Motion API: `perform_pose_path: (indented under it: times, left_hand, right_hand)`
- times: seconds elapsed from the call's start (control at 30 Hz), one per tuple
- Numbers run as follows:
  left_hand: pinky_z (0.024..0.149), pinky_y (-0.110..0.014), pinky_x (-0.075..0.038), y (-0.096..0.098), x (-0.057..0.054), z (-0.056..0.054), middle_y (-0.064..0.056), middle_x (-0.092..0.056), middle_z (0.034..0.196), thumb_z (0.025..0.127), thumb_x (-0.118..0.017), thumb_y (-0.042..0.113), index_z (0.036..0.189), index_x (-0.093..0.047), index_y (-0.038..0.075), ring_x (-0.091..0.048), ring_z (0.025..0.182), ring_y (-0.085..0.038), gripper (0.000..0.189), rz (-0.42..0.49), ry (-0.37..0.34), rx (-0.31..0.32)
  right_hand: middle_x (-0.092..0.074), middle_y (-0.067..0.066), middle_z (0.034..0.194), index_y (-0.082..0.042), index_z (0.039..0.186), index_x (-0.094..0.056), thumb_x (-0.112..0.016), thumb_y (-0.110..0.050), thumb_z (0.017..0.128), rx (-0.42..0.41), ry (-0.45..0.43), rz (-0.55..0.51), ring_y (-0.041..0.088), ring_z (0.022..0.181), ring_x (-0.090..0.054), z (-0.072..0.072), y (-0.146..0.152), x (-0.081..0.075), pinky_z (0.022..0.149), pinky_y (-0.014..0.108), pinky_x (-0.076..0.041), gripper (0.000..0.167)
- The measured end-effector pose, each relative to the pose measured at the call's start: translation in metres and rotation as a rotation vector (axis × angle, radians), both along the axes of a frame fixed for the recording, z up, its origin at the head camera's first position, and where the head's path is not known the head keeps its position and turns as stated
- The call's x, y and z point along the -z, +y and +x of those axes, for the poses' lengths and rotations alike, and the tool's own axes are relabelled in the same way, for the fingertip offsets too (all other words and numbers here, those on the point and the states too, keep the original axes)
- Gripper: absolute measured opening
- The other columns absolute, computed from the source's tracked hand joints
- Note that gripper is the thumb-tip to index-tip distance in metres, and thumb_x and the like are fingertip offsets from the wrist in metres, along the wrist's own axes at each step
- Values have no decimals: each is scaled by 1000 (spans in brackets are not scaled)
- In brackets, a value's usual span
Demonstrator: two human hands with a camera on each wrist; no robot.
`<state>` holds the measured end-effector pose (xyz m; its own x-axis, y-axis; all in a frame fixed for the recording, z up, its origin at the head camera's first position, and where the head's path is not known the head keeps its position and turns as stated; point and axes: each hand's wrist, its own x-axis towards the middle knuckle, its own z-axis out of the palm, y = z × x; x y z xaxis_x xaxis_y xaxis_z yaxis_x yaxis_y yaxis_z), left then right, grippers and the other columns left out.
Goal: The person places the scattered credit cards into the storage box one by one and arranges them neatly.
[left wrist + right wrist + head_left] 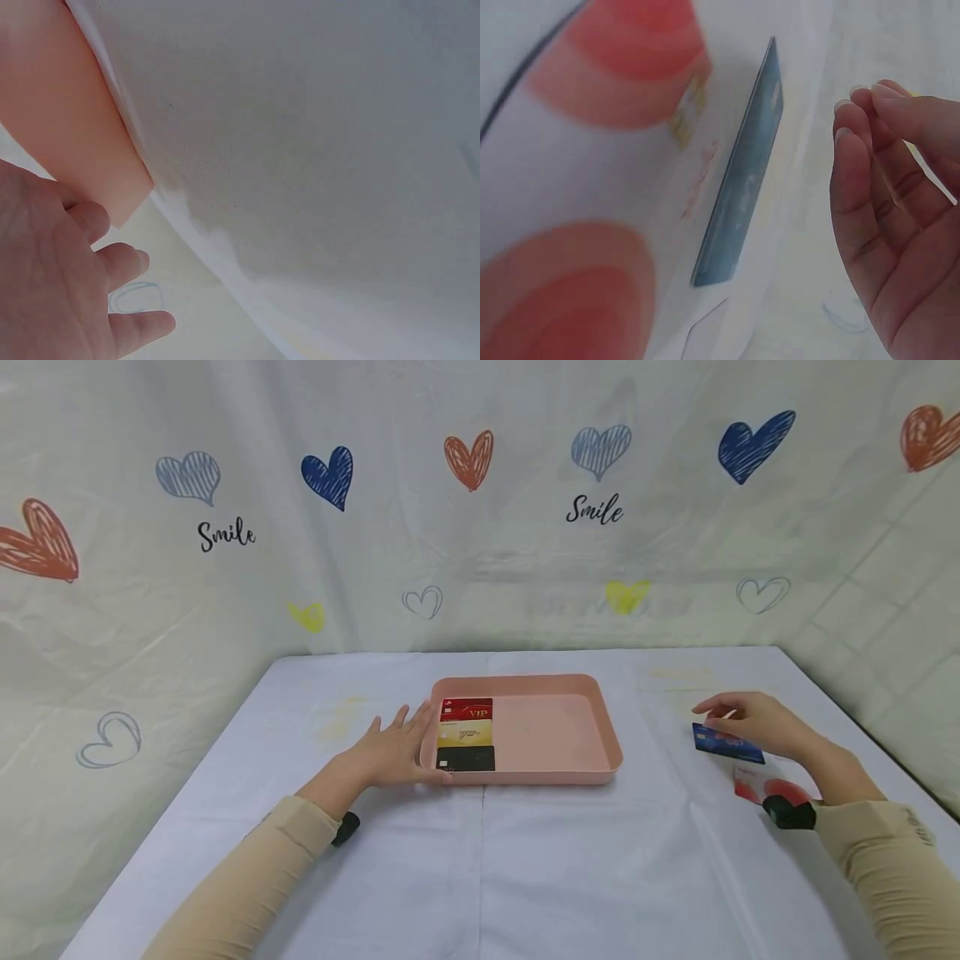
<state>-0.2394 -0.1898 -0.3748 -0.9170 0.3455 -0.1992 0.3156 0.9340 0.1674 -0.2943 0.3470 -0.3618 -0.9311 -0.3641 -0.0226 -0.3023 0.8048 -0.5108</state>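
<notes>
My left hand (pixel 401 752) rests at the left end of a pink tray (pixel 551 777), fingers spread along its side and thumb by the front rim. In the left wrist view the tray wall (pixel 82 127) shows beside those fingers. My right hand (pixel 757 722) hovers over a blue bank card (pixel 723 743) on the table, fingers loosely bent. The right wrist view shows the fingertips apart from the blue card (pixel 742 172), with nothing visible between them. Nearer my right wrist lies a white card with red circles (pixel 772 785), partly covered by the wrist strap.
Inside the tray, at its left, overlap a red VIP card (pixel 468 709), a gold card (pixel 465 732) and a black card (pixel 468 758). A white cloth covers the table (pixel 570 868). Behind it hangs a pale curtain (pixel 517 543) printed with hearts.
</notes>
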Motion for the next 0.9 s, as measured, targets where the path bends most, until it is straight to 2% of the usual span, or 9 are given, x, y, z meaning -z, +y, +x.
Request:
perform_pose_path:
  times: [0.23, 0.47, 0.7, 0.9]
  left_hand:
    - [117, -70, -7, 1, -1, -1, -7, -4, 172, 83, -61, 80, 166, -4, 10, -6, 156, -38, 123, -9, -2, -11]
    - [118, -70, -6, 1, 0, -1, -7, -4, 172, 82, -62, 80, 166, -3, 10, -5, 156, -37, 124, 12, 1, 0]
    - [118, -69, -6, 2, 0, -3, -7, -4, 172, 82, -62, 80, 166, -3, 11, -5, 156, -37, 124, 4, 1, -6]
    - [118, -69, -6, 2, -1, -2, -6, -4, 172, 81, -63, 81, 166, -3, 12, -5, 156, -37, 125, 10, 0, -9]
  right_hand:
    - [-68, 14, 105, 10, 126, -64, -65, -12, 102, 17, 3, 33, 30, 92, -65, -2, 17, 5, 68, 26, -54, 33]
    - [-66, 17, 103, 15, 127, -60, -63, -12, 102, 58, -83, 52, 25, 83, -65, -1, 35, 5, 69, 31, -55, 37]
    - [-65, 28, 111, 17, 129, -56, -63, -8, 99, 74, -132, 39, 29, 93, -65, -2, 50, 10, 74, 31, -58, 40]
    - [-64, 29, 112, 18, 131, -53, -68, -8, 94, 60, -143, 61, 34, 97, -65, -5, 58, 14, 72, 27, -56, 47]
